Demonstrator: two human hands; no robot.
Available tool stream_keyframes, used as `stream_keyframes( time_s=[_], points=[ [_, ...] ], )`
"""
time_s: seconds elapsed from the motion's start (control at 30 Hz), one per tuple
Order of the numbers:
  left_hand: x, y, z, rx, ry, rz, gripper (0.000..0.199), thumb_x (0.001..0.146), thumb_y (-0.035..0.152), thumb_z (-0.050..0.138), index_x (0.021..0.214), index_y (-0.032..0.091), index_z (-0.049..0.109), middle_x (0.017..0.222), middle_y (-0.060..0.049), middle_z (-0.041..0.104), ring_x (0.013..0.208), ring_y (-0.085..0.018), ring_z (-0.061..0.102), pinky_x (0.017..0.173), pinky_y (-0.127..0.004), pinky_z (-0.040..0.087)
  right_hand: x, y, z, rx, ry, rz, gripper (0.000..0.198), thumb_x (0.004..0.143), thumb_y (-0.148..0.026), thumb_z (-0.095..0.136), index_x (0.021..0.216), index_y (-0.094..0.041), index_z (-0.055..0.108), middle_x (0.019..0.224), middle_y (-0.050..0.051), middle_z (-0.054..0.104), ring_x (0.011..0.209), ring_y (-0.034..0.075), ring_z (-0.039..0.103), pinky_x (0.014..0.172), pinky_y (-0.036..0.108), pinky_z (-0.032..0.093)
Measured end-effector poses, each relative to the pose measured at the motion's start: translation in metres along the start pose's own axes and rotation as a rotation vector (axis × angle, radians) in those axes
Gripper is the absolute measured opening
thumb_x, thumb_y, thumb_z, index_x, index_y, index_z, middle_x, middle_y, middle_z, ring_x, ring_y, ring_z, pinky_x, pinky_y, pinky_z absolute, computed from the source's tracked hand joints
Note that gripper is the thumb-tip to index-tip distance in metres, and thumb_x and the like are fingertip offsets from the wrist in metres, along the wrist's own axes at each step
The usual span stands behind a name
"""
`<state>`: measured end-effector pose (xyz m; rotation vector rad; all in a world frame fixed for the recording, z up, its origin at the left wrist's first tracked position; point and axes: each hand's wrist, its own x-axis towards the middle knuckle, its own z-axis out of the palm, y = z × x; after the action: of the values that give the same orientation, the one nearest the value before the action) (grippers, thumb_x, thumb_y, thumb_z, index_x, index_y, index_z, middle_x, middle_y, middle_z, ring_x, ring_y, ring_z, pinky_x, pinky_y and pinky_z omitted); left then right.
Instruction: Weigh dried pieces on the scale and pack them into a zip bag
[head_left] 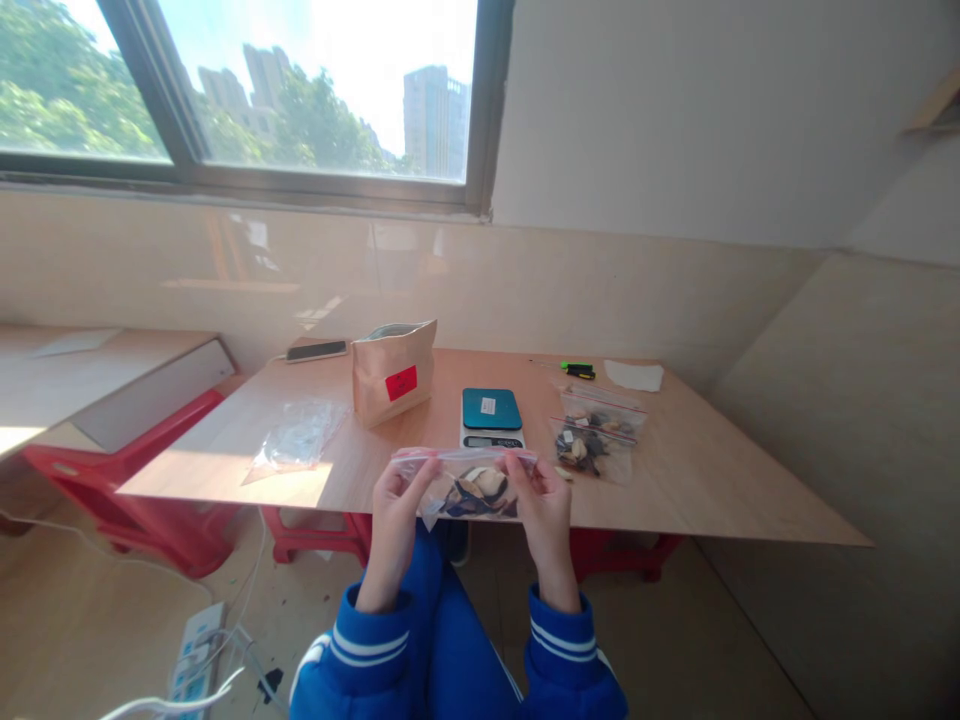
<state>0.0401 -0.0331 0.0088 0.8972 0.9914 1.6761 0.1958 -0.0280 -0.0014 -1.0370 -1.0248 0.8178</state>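
Observation:
A clear zip bag (480,488) with dark and pale dried pieces inside hangs between my hands at the table's front edge. My left hand (401,495) pinches its top left corner, thumb along the zip strip. On the top right, my right hand (541,495) grips the same strip. Just behind the bag stands a kitchen scale (491,410) with a teal top and a white front, its display partly visible. To the right lie filled zip bags (592,445) with similar dark pieces, overlapping each other. A small pale piece (564,474) rests beside my right hand.
An open brown paper pouch (394,380) with a red label stands behind to the left. Empty clear bags (296,437) lie at the left, a phone (316,351) behind them. A green and black cutter (578,370) and white paper (634,376) lie at the back right.

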Motion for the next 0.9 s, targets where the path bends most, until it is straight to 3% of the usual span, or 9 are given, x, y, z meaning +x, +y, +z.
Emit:
stream_keyframes(
  time_s=[0.3,0.67,0.8,0.9],
  points=[
    [0.002,-0.001,-0.004,0.013,-0.022,0.004,0.026,0.071,0.036,0.073,0.085,0.015,0.066,0.077,-0.001,0.068,0.076,-0.014,0.064,0.072,-0.025,0.049,0.002,0.004,-0.003,-0.066,-0.017,-0.086,0.026,0.084,-0.044,0.060,0.086,-0.019,0.066,0.078,0.004,0.072,0.075,0.018,0.067,0.071,0.029,0.054],
    [0.000,0.002,-0.003,0.147,-0.005,0.095,0.022,0.072,0.036,0.072,0.079,0.016,0.067,0.074,-0.001,0.068,0.072,-0.013,0.063,0.068,-0.023,0.049,-0.003,-0.007,0.003,-0.117,0.081,-0.145,0.026,0.084,-0.043,0.060,0.080,-0.018,0.063,0.073,0.002,0.066,0.069,0.016,0.063,0.067,0.027,0.052],
    [-0.001,-0.002,0.000,0.002,-0.005,0.032,0.024,0.073,0.036,0.072,0.084,0.016,0.067,0.078,-0.001,0.066,0.074,-0.013,0.063,0.070,-0.024,0.049,-0.002,-0.005,0.004,-0.033,0.024,-0.106,0.026,0.086,-0.044,0.058,0.083,-0.018,0.063,0.077,0.003,0.067,0.074,0.017,0.064,0.071,0.028,0.052],
    [-0.002,-0.003,0.001,-0.086,-0.010,-0.007,0.026,0.072,0.035,0.073,0.089,0.016,0.067,0.085,-0.002,0.066,0.080,-0.014,0.063,0.074,-0.025,0.049,-0.002,-0.002,0.005,0.030,-0.084,-0.058,0.026,0.084,-0.042,0.061,0.097,-0.020,0.065,0.097,0.005,0.070,0.088,0.018,0.065,0.081,0.031,0.052]
  ],
)
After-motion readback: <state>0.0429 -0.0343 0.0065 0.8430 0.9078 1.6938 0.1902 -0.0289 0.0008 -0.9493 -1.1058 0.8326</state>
